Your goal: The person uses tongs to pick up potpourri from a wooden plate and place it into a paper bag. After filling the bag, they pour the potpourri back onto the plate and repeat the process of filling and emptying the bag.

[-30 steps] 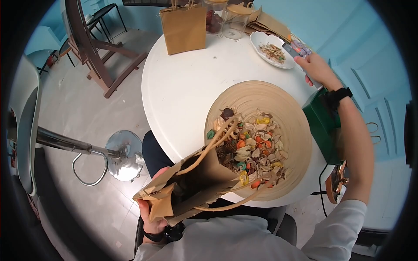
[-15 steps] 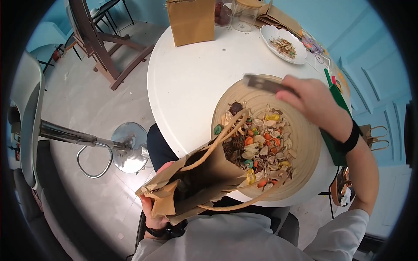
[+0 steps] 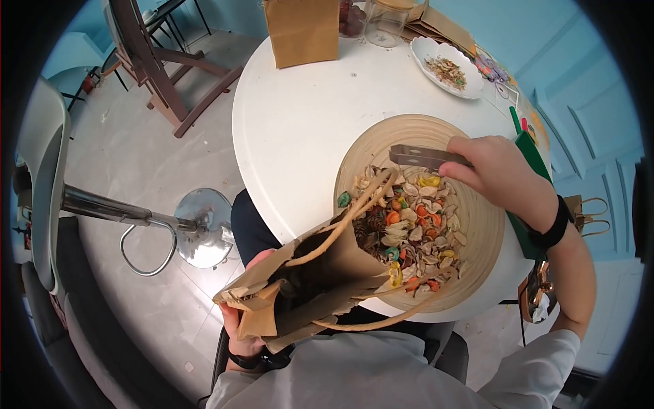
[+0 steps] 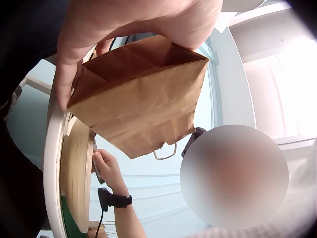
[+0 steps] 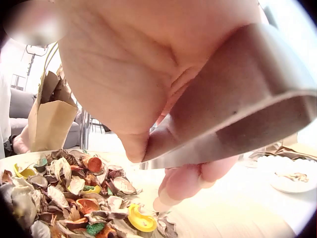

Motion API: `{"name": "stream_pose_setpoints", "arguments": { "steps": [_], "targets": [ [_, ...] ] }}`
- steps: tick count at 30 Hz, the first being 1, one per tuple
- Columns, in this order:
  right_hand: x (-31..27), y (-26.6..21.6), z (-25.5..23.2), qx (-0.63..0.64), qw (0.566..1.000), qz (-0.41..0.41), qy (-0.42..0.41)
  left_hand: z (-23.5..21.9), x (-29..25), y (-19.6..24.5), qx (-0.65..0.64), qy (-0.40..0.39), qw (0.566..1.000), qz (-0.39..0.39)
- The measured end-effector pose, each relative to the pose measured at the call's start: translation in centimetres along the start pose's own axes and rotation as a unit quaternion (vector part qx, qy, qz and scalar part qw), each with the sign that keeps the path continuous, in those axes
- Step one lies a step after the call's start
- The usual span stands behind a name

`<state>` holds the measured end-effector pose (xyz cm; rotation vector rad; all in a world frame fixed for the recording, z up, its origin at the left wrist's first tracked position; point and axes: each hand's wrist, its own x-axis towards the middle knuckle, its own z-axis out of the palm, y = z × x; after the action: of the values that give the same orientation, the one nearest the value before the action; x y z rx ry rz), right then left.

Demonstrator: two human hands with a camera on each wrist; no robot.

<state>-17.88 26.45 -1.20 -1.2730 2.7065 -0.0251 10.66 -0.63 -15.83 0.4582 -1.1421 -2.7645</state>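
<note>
My left hand [image 3: 238, 326] grips a brown paper bag [image 3: 351, 262] by its lower end, thumb and fingers at its edges. The bag tilts with its open, ragged mouth and two twisted handles toward the round wooden tray [image 3: 480, 262]. On the tray lies a heap of potpourri [image 3: 415, 228]: pale dried petals, orange and yellow pieces, green bits and brown cones. My right hand [image 3: 514, 177] holds metal tongs [image 3: 422, 156] over the tray's far part, just beyond the heap. The right wrist view shows the tongs' bent end [image 5: 292, 104] close up, held between thumb and fingers.
Behind the tray on the white round table [image 3: 286, 129] stand another paper bag [image 3: 303, 34], a glass jar [image 3: 386, 27] and a scalloped white dish [image 3: 422, 51] of dried bits. A green box [image 3: 531, 153] sits beside my right forearm. A bar stool [image 3: 204, 225] stands left.
My right hand has brought the tongs from beside the white dish toward me, over the tray. My left hand still holds the bag in much the same pose. The view has shifted slightly.
</note>
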Motion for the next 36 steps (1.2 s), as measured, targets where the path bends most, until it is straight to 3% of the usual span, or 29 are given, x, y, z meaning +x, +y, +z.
{"name": "stream_pose_setpoints", "arguments": {
  "steps": [11,21,30,32,36],
  "targets": [
    [0.4,-1.0,2.1,-0.058,0.993,-0.079,0.063,0.1,-0.3,0.2,0.019,0.014,1.0,-0.002],
    [0.4,-1.2,2.3,-0.055,0.994,-0.07,0.063,0.1,-0.3,0.2,0.009,0.004,1.0,0.004],
    [0.3,0.5,0.7,0.128,0.989,0.072,0.0,-0.2,0.0,-0.1,-0.011,-0.016,1.0,0.014],
    [0.2,1.0,0.6,0.283,0.947,0.148,-0.026,-0.8,-0.2,-0.3,-0.013,-0.023,1.0,0.012],
    [1.0,4.0,-0.3,0.307,0.935,0.176,0.007,-0.6,-0.2,-0.2,0.003,-0.027,1.0,0.011]
  ]
}}
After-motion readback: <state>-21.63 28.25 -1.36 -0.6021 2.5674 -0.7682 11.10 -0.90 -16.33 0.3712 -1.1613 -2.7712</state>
